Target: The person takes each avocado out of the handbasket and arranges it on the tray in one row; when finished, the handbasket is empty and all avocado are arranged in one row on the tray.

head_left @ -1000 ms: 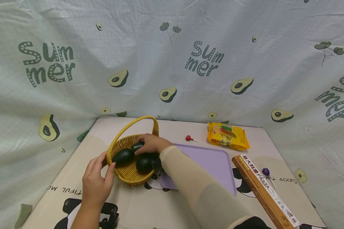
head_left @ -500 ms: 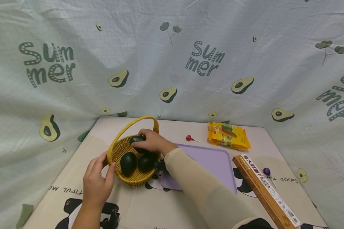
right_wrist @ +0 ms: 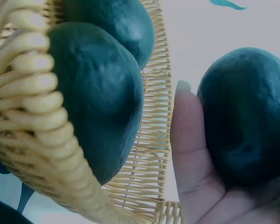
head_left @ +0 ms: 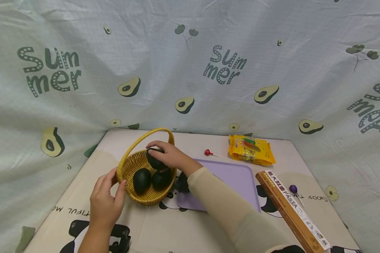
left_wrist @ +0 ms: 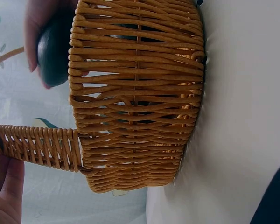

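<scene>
A yellow wicker basket with a tall handle stands on the left part of the table. Two dark green avocados lie inside, a left one and a right one. My right hand grips a third avocado over the basket's far side. In the left wrist view, that avocado sits above the wicker rim. With thumb and fingers, my left hand holds the base of the handle on the basket's left.
A lilac tray lies right of the basket, with a dark object at its left edge, partly behind the sleeve. Farther off are a red lollipop and a yellow packet. At right lie a long pasta box and a purple lollipop.
My right hand has lifted the third avocado from among the others and shifted slightly right with it. The left avocado has rolled to a more upright position. My left hand stays on the handle.
</scene>
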Tool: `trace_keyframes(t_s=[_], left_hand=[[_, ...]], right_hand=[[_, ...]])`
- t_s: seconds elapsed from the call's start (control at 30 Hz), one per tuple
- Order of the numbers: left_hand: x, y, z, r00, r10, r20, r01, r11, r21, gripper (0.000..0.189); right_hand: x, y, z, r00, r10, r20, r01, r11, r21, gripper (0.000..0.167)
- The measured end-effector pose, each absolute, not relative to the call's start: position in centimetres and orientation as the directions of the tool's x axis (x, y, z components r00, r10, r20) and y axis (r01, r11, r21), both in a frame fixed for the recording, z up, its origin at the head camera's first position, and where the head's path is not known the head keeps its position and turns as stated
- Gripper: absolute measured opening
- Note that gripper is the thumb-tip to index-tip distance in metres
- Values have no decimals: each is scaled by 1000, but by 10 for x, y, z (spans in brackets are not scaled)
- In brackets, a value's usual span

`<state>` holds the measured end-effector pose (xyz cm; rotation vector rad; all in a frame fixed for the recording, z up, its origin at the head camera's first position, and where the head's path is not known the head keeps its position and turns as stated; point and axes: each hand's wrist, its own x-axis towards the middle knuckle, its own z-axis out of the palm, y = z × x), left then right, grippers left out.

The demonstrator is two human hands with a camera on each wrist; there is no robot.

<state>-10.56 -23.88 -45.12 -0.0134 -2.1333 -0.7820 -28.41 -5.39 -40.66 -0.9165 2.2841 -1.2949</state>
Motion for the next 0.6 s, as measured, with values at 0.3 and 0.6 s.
trace_keyframes(t_s=[0.3,0.6], left_hand=[[-105,-239,-452,-645,-261,718,266,804,531,52],[-106,-236,-451,-646,-267,715,260,803,535,51]], right_hand=[[-276,-37,-401,-689,-725,6,-295,273,-916,51],[-264,-11,-399,-704,-707,59,-367,292,-883,72]])
